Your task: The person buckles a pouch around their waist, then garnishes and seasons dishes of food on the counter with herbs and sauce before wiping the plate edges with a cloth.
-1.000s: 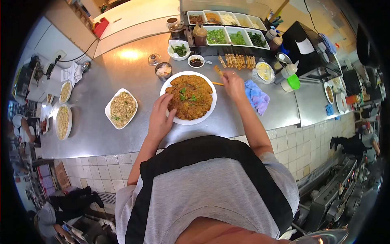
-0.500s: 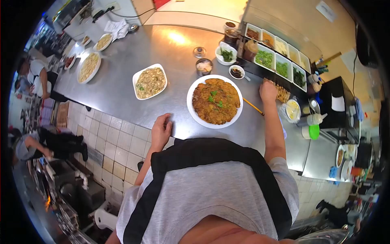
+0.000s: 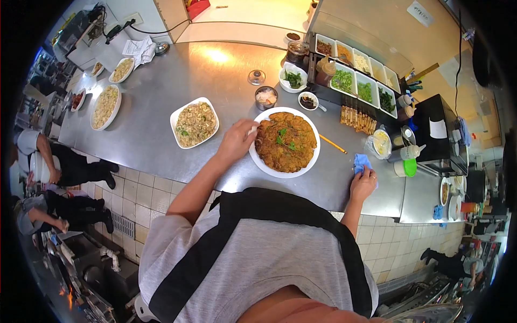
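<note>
A white round plate near the counter's front edge holds a large browned, pancake-like dish topped with green herb leaves. At the plate's left rim is my left hand, its fingers pinched together; a small white bit shows at the fingertips, too small to name. To the right of the plate, my right hand has its fingers closed on a blue cloth lying on the counter. A yellow pencil lies between the plate and the cloth.
A square bowl of fried rice stands left of the plate. Behind are a metal cup, a sauce bowl and a herb bowl. Topping trays and a row of wooden pieces sit right. Co-workers stand at far left.
My left hand has moved from the counter's front edge up to the plate's left rim. My right hand has come back from the wooden pieces to the blue cloth. The view has shifted slightly.
</note>
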Tool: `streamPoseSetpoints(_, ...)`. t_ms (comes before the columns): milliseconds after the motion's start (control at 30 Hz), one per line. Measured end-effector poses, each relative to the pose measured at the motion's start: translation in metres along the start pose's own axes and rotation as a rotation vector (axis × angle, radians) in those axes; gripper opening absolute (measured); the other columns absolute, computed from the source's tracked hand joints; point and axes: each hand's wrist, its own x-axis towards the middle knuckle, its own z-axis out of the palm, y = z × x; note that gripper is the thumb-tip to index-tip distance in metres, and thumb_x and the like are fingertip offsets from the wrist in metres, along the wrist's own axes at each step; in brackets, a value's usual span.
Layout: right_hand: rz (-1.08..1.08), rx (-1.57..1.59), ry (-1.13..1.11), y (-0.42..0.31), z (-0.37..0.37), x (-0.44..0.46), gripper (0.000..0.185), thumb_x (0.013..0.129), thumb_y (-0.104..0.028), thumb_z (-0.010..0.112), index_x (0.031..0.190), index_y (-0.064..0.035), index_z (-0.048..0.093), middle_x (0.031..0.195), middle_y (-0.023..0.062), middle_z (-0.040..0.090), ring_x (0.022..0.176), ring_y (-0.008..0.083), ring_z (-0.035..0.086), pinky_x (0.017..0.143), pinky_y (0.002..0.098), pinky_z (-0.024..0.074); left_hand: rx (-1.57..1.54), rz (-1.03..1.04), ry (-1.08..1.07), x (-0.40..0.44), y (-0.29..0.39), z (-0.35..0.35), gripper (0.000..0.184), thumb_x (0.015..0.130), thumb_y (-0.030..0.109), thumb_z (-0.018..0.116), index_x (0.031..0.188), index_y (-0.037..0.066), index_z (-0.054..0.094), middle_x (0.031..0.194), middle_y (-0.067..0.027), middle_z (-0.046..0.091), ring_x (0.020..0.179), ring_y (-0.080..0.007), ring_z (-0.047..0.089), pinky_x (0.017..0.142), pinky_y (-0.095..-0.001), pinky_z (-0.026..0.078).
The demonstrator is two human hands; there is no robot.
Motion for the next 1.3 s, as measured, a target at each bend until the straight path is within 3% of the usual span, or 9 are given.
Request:
streamPoseSetpoints(133, 0.071, 0.011, 0.035, 0.01, -0.002, -0.015, 0.027, 0.076, -0.013, 0.062, 0.103, -0.0083, 0.065, 0.104, 0.0156, 0.06, 0.097, 0.0337, 0.056, 0.083, 0.044, 0.0447, 0.122, 0.077, 0.009, 0.067, -0.022, -0.006, 0.022, 0.085, 0.009, 0.056, 0.105, 0.003, 0.062, 0.109, -0.0181, 0.057, 0.104, -0.0358, 0.055, 0.091, -0.0414, 0.044)
streamPoseSetpoints(333, 0.104, -0.011, 0.079, 0.003, 0.003, -0.014, 0.029, 0.075, -0.014, 0.06, 0.102, -0.0093, 0.066, 0.103, 0.0147, 0.061, 0.096, 0.0322, 0.057, 0.083, 0.0427, 0.045, 0.343, 0.078, 0.033, 0.191, -0.1, 0.019, 0.033, 0.091, 0.027, 0.046, 0.105, 0.005, 0.065, 0.116, -0.021, 0.058, 0.11, -0.0358, 0.053, 0.093, -0.0424, 0.043)
streamPoseSetpoints(433, 0.116, -0.009, 0.081, 0.003, 0.002, -0.014, 0.029, 0.074, -0.014, 0.06, 0.102, -0.0104, 0.066, 0.103, 0.0135, 0.061, 0.096, 0.0314, 0.057, 0.082, 0.0423, 0.0449, 0.638, 0.213, -0.13, 0.211, -0.101, 0.023, 0.04, 0.092, 0.033, 0.043, 0.11, 0.005, 0.063, 0.12, -0.0202, 0.057, 0.114, -0.0358, 0.051, 0.096, -0.0434, 0.041)
streamPoseSetpoints(533, 0.144, 0.0, 0.059, 0.003, 0.002, -0.015, 0.029, 0.075, -0.015, 0.06, 0.103, -0.0128, 0.066, 0.104, 0.0112, 0.062, 0.096, 0.0308, 0.057, 0.081, 0.0418, 0.0444, 0.079, -0.173, -0.283, 0.227, -0.11, 0.034, 0.048, 0.093, 0.039, 0.042, 0.12, 0.003, 0.058, 0.125, -0.0212, 0.054, 0.119, -0.0361, 0.047, 0.1, -0.0437, 0.038)
streamPoseSetpoints(633, 0.168, 0.0, 0.063, 0.003, 0.001, -0.013, 0.027, 0.076, -0.016, 0.061, 0.102, -0.0134, 0.067, 0.104, 0.0107, 0.062, 0.096, 0.0304, 0.057, 0.082, 0.0418, 0.044, 0.167, 0.0, 0.083, 0.206, -0.096, 0.034, 0.054, 0.092, 0.043, 0.044, 0.126, 0.001, 0.052, 0.131, -0.0239, 0.048, 0.122, -0.0374, 0.044, 0.103, -0.0426, 0.034)
streamPoseSetpoints(767, 0.193, 0.016, 0.057, 0.002, 0.0, -0.013, 0.023, 0.08, -0.019, 0.061, 0.101, -0.013, 0.067, 0.103, 0.0108, 0.062, 0.096, 0.0301, 0.057, 0.082, 0.0415, 0.0438, -0.065, 0.038, 0.177, 0.143, -0.059, 0.009, 0.052, 0.092, 0.037, 0.05, 0.126, -0.002, 0.051, 0.13, -0.0236, 0.047, 0.123, -0.0362, 0.043, 0.105, -0.0405, 0.031)
streamPoseSetpoints(967, 0.184, 0.066, 0.061, 0.002, -0.003, -0.01, 0.022, 0.081, -0.019, 0.06, 0.1, -0.0089, 0.067, 0.098, 0.0138, 0.061, 0.092, 0.0326, 0.056, 0.081, 0.0419, 0.044, -0.174, -0.196, 0.093, 0.061, -0.077, 0.019, 0.042, 0.09, 0.03, 0.057, 0.124, 0.005, 0.054, 0.132, -0.0175, 0.044, 0.125, -0.0304, 0.041, 0.104, -0.037, 0.033)
streamPoseSetpoints(1200, 0.178, 0.075, 0.023, 0.002, -0.006, -0.012, 0.025, 0.078, -0.015, 0.063, 0.102, -0.0101, 0.065, 0.102, 0.0112, 0.061, 0.097, 0.0309, 0.055, 0.083, 0.0416, 0.0426, -0.235, -0.272, 0.112, 0.108, -0.078, 0.015, 0.039, 0.087, 0.026, 0.061, 0.121, 0.008, 0.057, 0.126, -0.0134, 0.048, 0.116, -0.0276, 0.046, 0.098, -0.0369, 0.038)
streamPoseSetpoints(1300, 0.179, 0.082, 0.026, 0.003, -0.007, -0.012, 0.027, 0.077, -0.014, 0.062, 0.104, -0.0106, 0.063, 0.103, 0.011, 0.06, 0.099, 0.0309, 0.054, 0.085, 0.0415, 0.0416, -0.701, -0.495, 0.05, 0.153, -0.074, 0.002, 0.034, 0.088, 0.028, 0.061, 0.117, 0.011, 0.059, 0.113, -0.0052, 0.054, 0.107, -0.019, 0.048, 0.092, -0.0373, 0.04)
